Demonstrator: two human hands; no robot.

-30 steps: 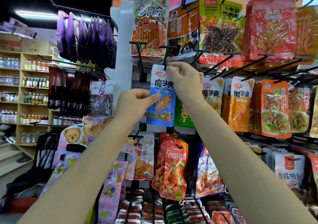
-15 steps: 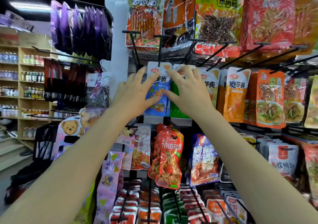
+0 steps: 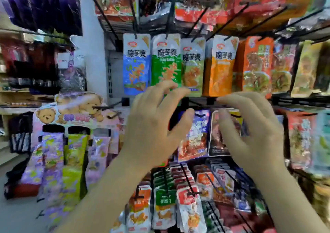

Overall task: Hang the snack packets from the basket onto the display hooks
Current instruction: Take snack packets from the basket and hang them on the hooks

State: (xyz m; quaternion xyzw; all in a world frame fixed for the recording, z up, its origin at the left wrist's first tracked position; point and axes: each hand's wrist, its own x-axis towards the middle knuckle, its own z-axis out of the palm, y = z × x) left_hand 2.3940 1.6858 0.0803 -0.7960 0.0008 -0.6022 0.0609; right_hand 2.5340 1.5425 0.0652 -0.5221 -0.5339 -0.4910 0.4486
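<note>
The blue packet (image 3: 136,64) hangs from its hook (image 3: 133,16) at the left end of a row, just beside a green packet (image 3: 166,63). Neither hand holds anything: left hand (image 3: 153,130) and right hand (image 3: 253,134) float below the row, fingers loosely spread, each grip apart. Judgement: this hanging is complete; the next move calls for fetching another packet. The basket is out of view.

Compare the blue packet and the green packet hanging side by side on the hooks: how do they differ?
The blue packet hangs leftmost in its row; the green packet hangs just to its right. The blue packet shows in full, while the green packet's bottom edge is hidden behind the left hand. Both have white tops with the same dark lettering, look alike in shape, and each hangs upright from a black hook.
</note>
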